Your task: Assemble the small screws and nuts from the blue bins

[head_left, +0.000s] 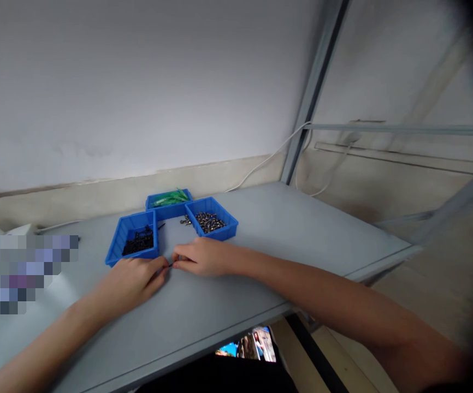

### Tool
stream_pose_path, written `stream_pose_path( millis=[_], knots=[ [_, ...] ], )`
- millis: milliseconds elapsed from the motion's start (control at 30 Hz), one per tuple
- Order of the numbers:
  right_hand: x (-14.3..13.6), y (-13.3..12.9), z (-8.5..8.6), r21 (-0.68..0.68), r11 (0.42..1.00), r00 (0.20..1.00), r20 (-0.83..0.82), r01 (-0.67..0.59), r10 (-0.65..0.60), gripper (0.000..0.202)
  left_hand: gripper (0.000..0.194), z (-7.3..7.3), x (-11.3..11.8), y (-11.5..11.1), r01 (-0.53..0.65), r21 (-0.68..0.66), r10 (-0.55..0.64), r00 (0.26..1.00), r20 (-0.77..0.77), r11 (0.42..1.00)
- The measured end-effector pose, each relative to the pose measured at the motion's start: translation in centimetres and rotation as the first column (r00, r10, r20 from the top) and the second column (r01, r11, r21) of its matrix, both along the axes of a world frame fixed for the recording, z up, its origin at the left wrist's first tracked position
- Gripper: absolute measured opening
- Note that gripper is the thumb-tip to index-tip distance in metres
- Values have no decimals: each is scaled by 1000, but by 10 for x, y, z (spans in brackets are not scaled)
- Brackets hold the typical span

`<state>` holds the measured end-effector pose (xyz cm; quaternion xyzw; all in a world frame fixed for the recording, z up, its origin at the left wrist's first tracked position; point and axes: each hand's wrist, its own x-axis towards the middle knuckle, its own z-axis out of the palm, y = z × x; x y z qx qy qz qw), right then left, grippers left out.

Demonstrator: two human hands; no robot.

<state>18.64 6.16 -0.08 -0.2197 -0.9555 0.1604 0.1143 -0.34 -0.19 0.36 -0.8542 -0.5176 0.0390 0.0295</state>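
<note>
Rectangular plastic bins (114, 240): showing blue
Thin strips (171, 198): showing green
Small metallic pieces (211, 222): glinting silver
Slender parts (139, 241): looking black

— What is pictured between your left hand (136, 279) and your right hand (204, 256)?
— A small, thin, dark piece (170, 266), pinched in your fingertips, one end at each hand.
— Its pose?
— Lying roughly level, it spans the narrow gap between your fingers, over the grey table (322, 218), near the front corner of the bin (112, 244) of black parts.
— Its state?
— Your fingers cover both ends; only a short, dark middle shows, too small to tell its exact shape or whether it touches the table.
</note>
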Motion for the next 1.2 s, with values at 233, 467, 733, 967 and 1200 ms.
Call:
stream_pose_path(
  millis=[233,467,733,967,1200],
  knots=[
    [0,0,0,-8,1000,1000,-1,-11,11,19,27,-1,-1,0,-15,19,14,1000,6,1000],
    [1,-1,0,-39,999,999,-25,-31,30,18,27,-4,-3,1,16,31,-17,1000,22,999],
    [1,-1,1,-30,999,999,-34,-34,33,19,26,-3,-2,1,27,36,-28,999,24,999],
    [0,1,-1,66,998,1000,-3,-19,19,23,25,-3,-2,0,17,39,-18,999,28,999],
    [-1,2,-4,144,990,999,50,-1,-7,24,27,-2,-3,0,26,48,-28,999,26,998]
  ],
)
